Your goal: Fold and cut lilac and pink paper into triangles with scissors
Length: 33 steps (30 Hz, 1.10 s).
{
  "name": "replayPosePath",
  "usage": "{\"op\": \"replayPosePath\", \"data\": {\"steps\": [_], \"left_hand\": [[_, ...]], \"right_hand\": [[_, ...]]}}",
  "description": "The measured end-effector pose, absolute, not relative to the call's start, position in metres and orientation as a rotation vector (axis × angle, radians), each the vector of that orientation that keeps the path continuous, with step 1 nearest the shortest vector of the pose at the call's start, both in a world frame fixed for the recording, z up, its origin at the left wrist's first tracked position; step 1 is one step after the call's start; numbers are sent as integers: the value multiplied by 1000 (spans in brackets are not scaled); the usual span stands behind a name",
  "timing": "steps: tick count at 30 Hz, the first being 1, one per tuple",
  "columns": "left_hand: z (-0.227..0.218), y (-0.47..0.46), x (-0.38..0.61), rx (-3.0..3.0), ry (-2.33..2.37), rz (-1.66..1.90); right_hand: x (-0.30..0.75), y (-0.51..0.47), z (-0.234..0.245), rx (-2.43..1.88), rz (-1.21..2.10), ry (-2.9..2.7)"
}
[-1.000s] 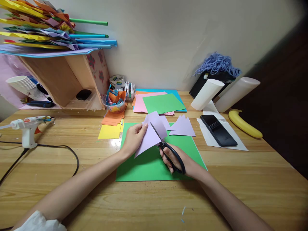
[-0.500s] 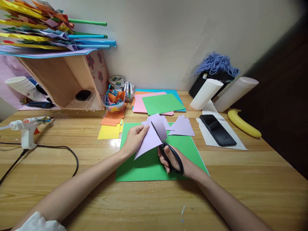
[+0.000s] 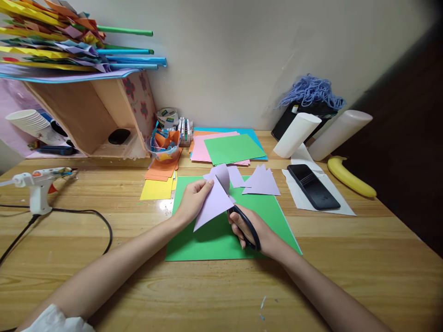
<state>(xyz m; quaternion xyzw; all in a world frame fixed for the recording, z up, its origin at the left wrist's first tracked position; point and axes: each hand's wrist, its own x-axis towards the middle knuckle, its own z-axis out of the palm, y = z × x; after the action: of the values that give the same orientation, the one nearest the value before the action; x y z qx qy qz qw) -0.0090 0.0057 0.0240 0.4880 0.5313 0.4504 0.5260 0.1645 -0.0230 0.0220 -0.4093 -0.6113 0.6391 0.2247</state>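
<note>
Soft light leaves 1 glare patch on the table.

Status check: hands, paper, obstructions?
Left hand pinching purple paper. Right hand gripping black scissors, blades at paper. Green sheet beneath; no visible obstruction.

The held paper sheet is plain lavender, the scissors black at the handles. The base sheet is green, the paper triangles at its far right corner lavender. Streaked tan grain covers the tabletop. Toward its right edge, the banana is yellow, the smartphone black; toward its left, the glue gun white, its trigger orange. Dark red flowers dot the box's pale side panel.
</note>
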Motion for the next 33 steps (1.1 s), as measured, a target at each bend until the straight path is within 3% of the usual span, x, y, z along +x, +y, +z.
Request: {"op": "replayPosePath", "data": {"steps": [15,33], "left_hand": [[23,9,-11,1386,1352,1094],[23,9,-11,1344,1253,1085]], "right_hand": [[170,-22,17,-996,1889,-1786],[169,-23,15,-1097,1811,-1760]]}}
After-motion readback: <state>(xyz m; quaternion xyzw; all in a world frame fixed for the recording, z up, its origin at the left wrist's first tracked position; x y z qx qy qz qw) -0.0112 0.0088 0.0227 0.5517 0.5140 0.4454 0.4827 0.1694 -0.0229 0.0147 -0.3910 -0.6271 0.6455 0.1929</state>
